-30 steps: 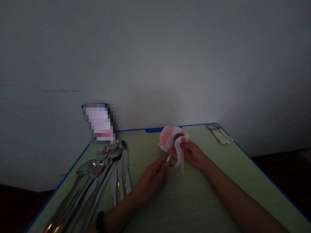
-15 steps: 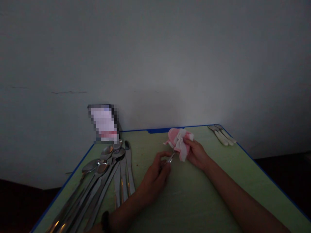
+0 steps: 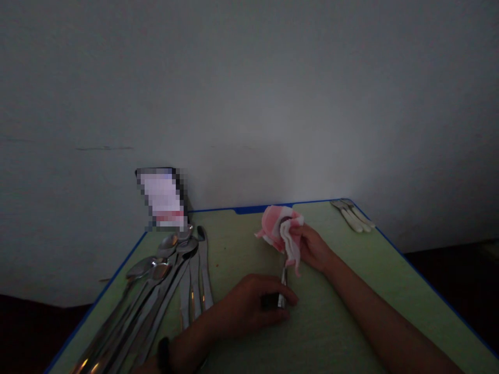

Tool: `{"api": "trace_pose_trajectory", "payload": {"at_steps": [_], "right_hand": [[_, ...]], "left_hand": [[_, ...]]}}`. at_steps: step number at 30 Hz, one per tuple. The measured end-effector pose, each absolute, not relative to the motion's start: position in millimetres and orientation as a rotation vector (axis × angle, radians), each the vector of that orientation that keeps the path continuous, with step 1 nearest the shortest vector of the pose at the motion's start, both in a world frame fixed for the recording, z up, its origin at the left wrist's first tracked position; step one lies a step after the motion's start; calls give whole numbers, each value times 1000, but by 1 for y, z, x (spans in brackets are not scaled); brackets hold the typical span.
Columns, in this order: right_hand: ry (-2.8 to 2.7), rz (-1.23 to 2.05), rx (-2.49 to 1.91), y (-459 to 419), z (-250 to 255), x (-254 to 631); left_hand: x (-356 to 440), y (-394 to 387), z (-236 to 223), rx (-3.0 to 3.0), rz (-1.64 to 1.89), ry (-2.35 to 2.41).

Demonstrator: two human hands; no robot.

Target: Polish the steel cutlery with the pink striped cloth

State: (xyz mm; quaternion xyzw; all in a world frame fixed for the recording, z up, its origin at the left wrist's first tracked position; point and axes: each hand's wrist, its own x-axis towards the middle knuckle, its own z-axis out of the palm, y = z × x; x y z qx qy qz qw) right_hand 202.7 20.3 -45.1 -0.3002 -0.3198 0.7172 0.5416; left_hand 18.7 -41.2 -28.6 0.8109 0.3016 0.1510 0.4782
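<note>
My right hand (image 3: pixel 315 248) is closed on a pink and white cloth (image 3: pixel 273 223), held over the green table. The cloth wraps the upper end of a shiny metal piece of cutlery (image 3: pixel 283 280), so its kind is hard to tell. Below the cloth, my left hand (image 3: pixel 253 306) grips the handle's lower end between thumb and fingers. A dark band is around the left wrist.
Several spoons (image 3: pixel 161 270) and knives (image 3: pixel 205 265) lie in a spread at the left. A phone (image 3: pixel 161 197) with a blurred screen leans on the wall behind them. Forks with white handles (image 3: pixel 353 221) rest at the far right corner of the blue-edged table (image 3: pixel 331 322).
My left hand has moved down and to the right, and the metal handle now stands more upright. The cloth has opened out and shifted slightly left in my right hand.
</note>
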Motion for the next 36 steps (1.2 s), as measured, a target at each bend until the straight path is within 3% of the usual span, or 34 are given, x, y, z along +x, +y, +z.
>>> {"api": "trace_pose_trajectory", "payload": {"at_steps": [13,26,36], "right_hand": [[-881,1712,-737,22,-52,202],[-651,1643,-716,29,-57,202],[-594,1559,-627,36,-58,207]], "left_hand": [[22,-37,-36,1836,514,780],[16,-39,-28,1924,409,659],[26,-33,-43,1365,816,816]]}}
